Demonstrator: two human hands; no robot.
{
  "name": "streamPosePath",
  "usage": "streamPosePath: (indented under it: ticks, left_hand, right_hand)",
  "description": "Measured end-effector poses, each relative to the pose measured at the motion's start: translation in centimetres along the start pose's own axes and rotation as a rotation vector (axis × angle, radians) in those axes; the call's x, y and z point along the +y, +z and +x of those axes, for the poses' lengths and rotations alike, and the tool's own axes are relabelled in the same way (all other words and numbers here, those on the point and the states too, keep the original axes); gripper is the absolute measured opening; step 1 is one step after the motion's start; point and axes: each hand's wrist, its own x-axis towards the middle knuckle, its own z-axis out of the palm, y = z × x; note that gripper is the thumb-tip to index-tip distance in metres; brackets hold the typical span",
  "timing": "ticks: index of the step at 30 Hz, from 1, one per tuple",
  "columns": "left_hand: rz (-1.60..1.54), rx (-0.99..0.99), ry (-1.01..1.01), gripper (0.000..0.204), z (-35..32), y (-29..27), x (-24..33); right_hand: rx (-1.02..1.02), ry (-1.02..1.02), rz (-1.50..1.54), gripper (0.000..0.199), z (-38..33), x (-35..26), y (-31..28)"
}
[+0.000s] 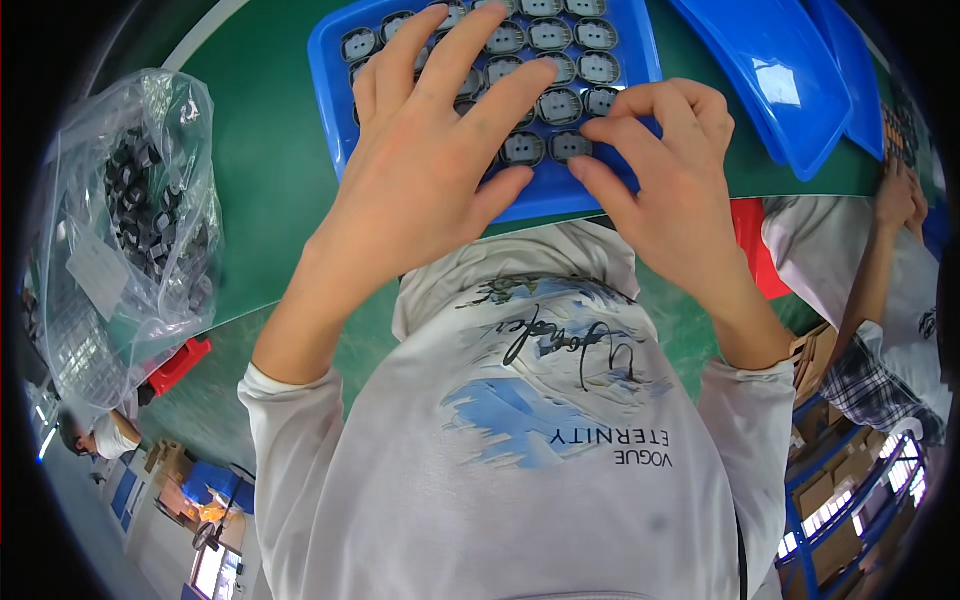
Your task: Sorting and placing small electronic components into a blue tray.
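Observation:
A blue tray (327, 100) on the green table holds rows of small grey oval plastic parts (550, 35), each with a dark rim. Across the tray's left side spreads my left hand (415, 150), its fingers apart and fingertips resting over the parts, hiding several of them. At the tray's near right, my right hand (672, 165) has its thumb and forefinger closed on the right edge of one grey plastic part (571, 147) at the end of the nearest row. Its other fingers are curled.
Left on the table lies a clear plastic bag (85, 255) with black parts (140, 190) inside. Blue trays (790, 80) overlap at the far right. Another person's hands (900, 195) are at the table's right end. Red bins (757, 245) sit below the table edge.

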Motion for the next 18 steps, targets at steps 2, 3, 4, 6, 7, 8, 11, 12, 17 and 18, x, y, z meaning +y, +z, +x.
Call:
streamPosePath:
  ticks: [2, 3, 4, 6, 7, 8, 11, 12, 17, 18]
  left_hand:
    - [0.012, -0.136, -0.087, 0.073, 0.1, -1.1, 0.8]
    - [0.018, -0.203, -0.131, 0.074, 0.1, -1.6, 1.1]
    - [0.024, -0.271, -0.177, 0.075, 0.1, -2.2, 1.5]
    - [0.031, -0.339, -0.224, 0.076, 0.0, -2.2, 1.3]
    - [0.054, -0.233, -0.199, 0.078, -0.7, -1.9, 0.8]
    - [0.078, -0.127, -0.172, 0.08, -1.3, -1.9, 0.3]
    - [0.101, -0.121, -0.179, 0.084, -2.9, -3.4, -0.8]
    - [0.104, -0.122, -0.18, 0.084, -3.3, -3.7, -1.2]
    - [0.189, -0.176, -0.21, 0.089, -4.5, -4.2, -2.0]
    - [0.193, -0.176, -0.214, 0.089, -4.4, -4.2, -2.1]
  right_hand:
    - [0.014, 0.005, 0.005, 0.025, 0.0, -0.1, 0.2]
    - [0.027, 0.009, 0.01, 0.025, -0.1, -0.2, 0.3]
    - [0.026, 0.008, 0.011, 0.025, -0.1, -0.3, 0.4]
    - [0.045, 0.012, -0.01, 0.027, -0.1, -0.5, 0.4]
    - [0.044, 0.011, -0.009, 0.027, -0.2, -0.5, 0.4]
    - [0.055, 0.022, -0.01, 0.028, -0.4, -0.5, 0.4]
    - [0.08, 0.042, 0.014, 0.031, -0.6, -0.6, 0.3]
    - [0.094, 0.051, 0.037, 0.033, -0.6, -0.6, 0.3]
    - [0.076, 0.002, 0.086, 0.039, 0.2, -0.8, 0.6]
    - [0.078, -0.018, 0.113, 0.041, 0.4, -0.7, 0.8]
